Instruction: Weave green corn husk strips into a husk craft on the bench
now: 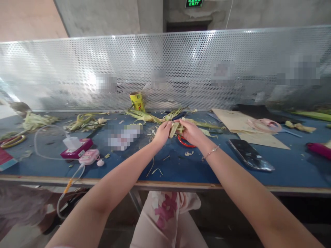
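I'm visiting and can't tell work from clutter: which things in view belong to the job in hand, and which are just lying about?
Likely the job:
leaf strips in the fingers
loose leaves nearby

Apparently just lying about:
phone
pink case
yellow can
white plug

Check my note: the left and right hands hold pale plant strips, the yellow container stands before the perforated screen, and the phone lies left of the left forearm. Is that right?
Not quite: the head view shows the phone lying right of the right forearm. The rest stands: left hand and right hand hold pale plant strips, and the yellow container stands before the perforated screen.
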### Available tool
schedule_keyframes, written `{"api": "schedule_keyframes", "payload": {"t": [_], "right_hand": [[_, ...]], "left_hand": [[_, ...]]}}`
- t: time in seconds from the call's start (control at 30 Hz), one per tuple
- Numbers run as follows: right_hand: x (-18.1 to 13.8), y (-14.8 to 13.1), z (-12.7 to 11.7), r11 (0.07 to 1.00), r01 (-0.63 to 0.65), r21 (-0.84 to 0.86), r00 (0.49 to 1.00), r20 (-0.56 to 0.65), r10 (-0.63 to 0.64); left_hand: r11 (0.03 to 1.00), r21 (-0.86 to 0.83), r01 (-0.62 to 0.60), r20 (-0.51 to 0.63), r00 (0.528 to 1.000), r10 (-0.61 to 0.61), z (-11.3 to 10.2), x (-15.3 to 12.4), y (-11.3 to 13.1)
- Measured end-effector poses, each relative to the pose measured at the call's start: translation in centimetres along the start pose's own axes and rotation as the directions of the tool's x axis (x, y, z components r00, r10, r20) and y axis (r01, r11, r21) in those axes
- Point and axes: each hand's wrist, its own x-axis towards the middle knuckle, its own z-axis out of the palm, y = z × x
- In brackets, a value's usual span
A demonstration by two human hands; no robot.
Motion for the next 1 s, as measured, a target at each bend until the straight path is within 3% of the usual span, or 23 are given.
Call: {"api": "schedule_keyframes", "payload": {"t": [0.1, 0.17, 0.33, 0.43, 0.6, 0.73, 0.8, 0.9, 0.97, 1.0], "right_hand": [[0.2, 0.1, -0.2, 1.000, 0.021, 0.022, 1.000, 0.007, -0.021], [0.2, 0.0, -0.3, 0.999, 0.035, 0.042, 0.999, 0.028, -0.036], [0.0, -0.2, -0.5, 0.997, 0.015, 0.080, 0.993, 0.115, -0.024], [0.1, 0.0, -0.5, 0.998, -0.028, 0.061, 0.988, 0.155, 0.018], [0.2, 0.4, -0.5, 0.977, -0.207, 0.056, 0.967, 0.163, 0.196], [0.0, 0.5, -0.5, 0.978, -0.205, 0.023, 0.962, 0.187, 0.198], [0.1, 0.6, -0.6, 0.989, -0.146, -0.029, 0.980, 0.133, 0.149], [0.9, 0.9, -1.2, 0.978, -0.037, -0.204, 0.997, -0.074, 0.023], [1.5, 1.0, -1.8, 0.907, 0.032, -0.421, 0.962, -0.235, -0.143], [1.7, 1.0, -2.1, 0.833, 0.083, -0.547, 0.920, -0.278, -0.275]], "left_hand": [[0.953, -0.248, 0.172, 0.119, 0.982, -0.147, -0.3, 0.6, -0.5], [0.935, -0.295, 0.199, 0.110, 0.979, -0.174, -0.4, 0.9, -0.7], [0.957, -0.281, 0.071, 0.006, 0.997, -0.073, -0.6, 1.1, -1.2], [0.981, -0.192, -0.033, 0.030, 0.999, 0.040, -0.7, 1.1, -1.4], [0.982, 0.002, -0.187, 0.099, 0.978, 0.186, -0.9, 1.3, -1.5], [0.981, 0.055, -0.186, -0.002, 0.982, 0.187, -1.1, 1.5, -1.6], [0.994, 0.018, -0.112, -0.093, 0.989, 0.113, -1.1, 1.7, -1.7], [0.991, -0.132, -0.030, -0.189, 0.982, 0.005, -1.2, 2.0, -1.8], [0.968, -0.251, -0.013, -0.219, 0.975, -0.043, -1.3, 2.2, -1.7], [0.954, -0.300, -0.008, -0.230, 0.971, -0.064, -1.3, 2.3, -1.7]]}}
